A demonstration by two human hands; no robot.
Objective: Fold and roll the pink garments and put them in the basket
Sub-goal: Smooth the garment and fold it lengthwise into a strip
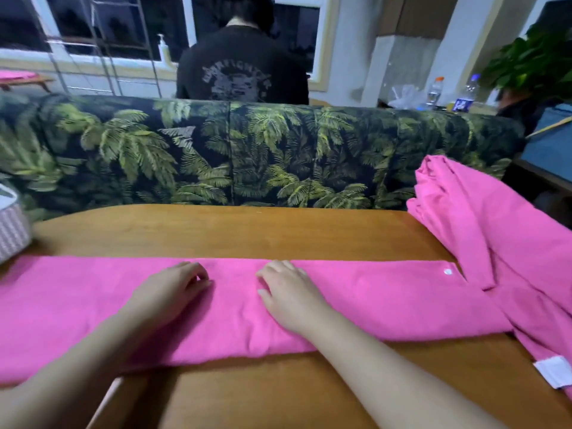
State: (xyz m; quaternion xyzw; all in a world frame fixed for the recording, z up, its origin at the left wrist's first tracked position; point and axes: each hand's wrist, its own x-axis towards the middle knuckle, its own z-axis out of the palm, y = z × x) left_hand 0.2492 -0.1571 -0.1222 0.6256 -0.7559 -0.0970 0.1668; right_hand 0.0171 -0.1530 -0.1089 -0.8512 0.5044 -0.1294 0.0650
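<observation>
A pink garment (371, 298) lies folded into a long strip across the wooden table (247, 233), running from the left edge to the right. My left hand (173, 289) rests on its middle with the fingers curled, palm down. My right hand (288, 292) lies flat on the cloth just to the right, fingers spread. More pink garments (483, 218) lie heaped at the table's right end, with a white label (554, 371) showing. A corner of the pale woven basket (10, 227) stands at the left edge of the table.
Behind the table runs a sofa back (247, 153) with a green leaf print. Beyond it a person in a dark printed shirt (241, 69) sits facing away. Bottles (464, 94) and a plant (535, 60) stand at the back right.
</observation>
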